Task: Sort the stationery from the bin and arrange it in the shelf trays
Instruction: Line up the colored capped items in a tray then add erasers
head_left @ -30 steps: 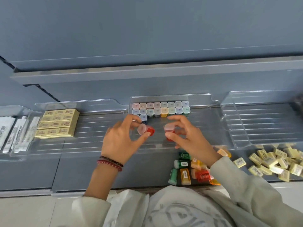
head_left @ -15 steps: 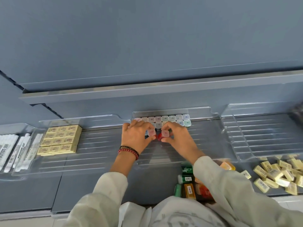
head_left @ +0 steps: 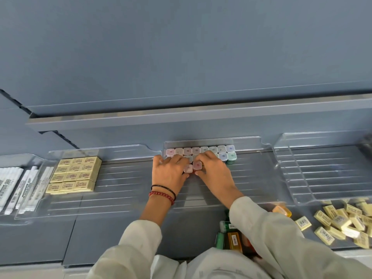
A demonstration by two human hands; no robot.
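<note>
Small square-capped coloured bottles (head_left: 221,149) stand in rows at the back of the middle clear tray (head_left: 251,190). My left hand (head_left: 171,174) and my right hand (head_left: 213,172) rest side by side in this tray. Each hand's fingers close on a red bottle with a pale cap: the left bottle (head_left: 188,168) and the right bottle (head_left: 197,165) stand upright, touching the rows. My fingers hide part of the second row.
Stacked yellow erasers (head_left: 74,175) fill the left clear tray's back; white markers (head_left: 12,188) lie in the far-left tray. The right tray (head_left: 322,174) holds nothing. Loose erasers (head_left: 342,218) and loose coloured bottles (head_left: 231,238) lie on the grey shelf in front.
Both hands moved forward from mid-air into the middle tray and set the two red bottles upright against the rows. The camera moved closer to the shelf.
</note>
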